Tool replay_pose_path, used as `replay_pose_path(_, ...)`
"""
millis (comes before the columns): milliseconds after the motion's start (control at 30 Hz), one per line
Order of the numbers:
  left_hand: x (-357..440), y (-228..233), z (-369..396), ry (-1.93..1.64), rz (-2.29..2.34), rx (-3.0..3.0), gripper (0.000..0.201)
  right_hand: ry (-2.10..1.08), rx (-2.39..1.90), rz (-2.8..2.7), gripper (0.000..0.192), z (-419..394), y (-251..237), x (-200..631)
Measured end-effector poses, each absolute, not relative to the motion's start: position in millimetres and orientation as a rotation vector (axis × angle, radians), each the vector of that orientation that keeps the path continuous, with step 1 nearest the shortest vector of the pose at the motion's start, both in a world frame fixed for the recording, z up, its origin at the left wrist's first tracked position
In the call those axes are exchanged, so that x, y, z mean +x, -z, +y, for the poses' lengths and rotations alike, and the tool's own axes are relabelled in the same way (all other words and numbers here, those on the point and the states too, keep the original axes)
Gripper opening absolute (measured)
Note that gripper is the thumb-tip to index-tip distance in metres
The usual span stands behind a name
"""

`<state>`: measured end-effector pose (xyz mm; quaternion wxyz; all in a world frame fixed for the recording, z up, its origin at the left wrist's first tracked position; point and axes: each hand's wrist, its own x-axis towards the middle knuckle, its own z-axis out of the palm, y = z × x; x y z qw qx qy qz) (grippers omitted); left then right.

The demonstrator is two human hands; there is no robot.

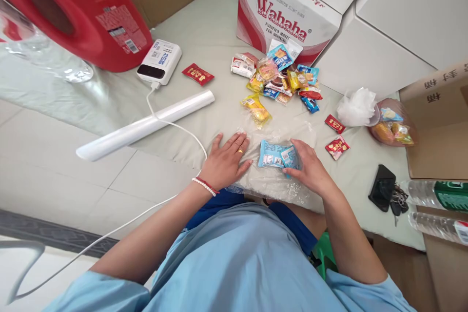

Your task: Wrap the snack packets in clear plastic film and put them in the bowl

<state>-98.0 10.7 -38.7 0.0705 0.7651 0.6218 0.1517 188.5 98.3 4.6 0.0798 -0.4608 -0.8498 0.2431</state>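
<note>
Two hands: left hand (225, 160) flat, fingers spread, pinning clear bag (272, 183).
Right hand (306, 168): fingers curled around blue packets (276, 155) (keep mouth open beyond fingertips).

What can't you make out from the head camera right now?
- Right hand fingertips: hidden behind the blue packets; grip unclear.
- Clear plastic bag: its opening is lost in glare.
- Snack pile: labels too small to read.
- Bottles: cut off by the right edge.
- Left hand: flat on the bag.
</note>
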Motion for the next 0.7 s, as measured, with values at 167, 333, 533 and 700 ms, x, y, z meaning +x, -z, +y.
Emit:
replay_pose_path(167, -98, 38, 10, -0.475, 1.866, 2.289, 0.061, -0.685, -1.507, -2.585, 0.073, 102, 0, 199)
replay_pose_path(333, -98, 37, 10, -0.466, 1.857, 2.294, 0.061, -0.529, -1.611, -2.561, 0.083, 92, -3, 189)
replay_pose_path(533, -99, 37, 10, -0.462, 1.871, 2.292, 0.061, -0.391, -1.724, -2.507, 0.066, 91, -4, 196)
replay_pose_path(700, -98, 39, 10, -0.450, 1.867, 2.306, 0.062, -0.522, -1.350, -2.508, 0.067, 99, -37, 196)
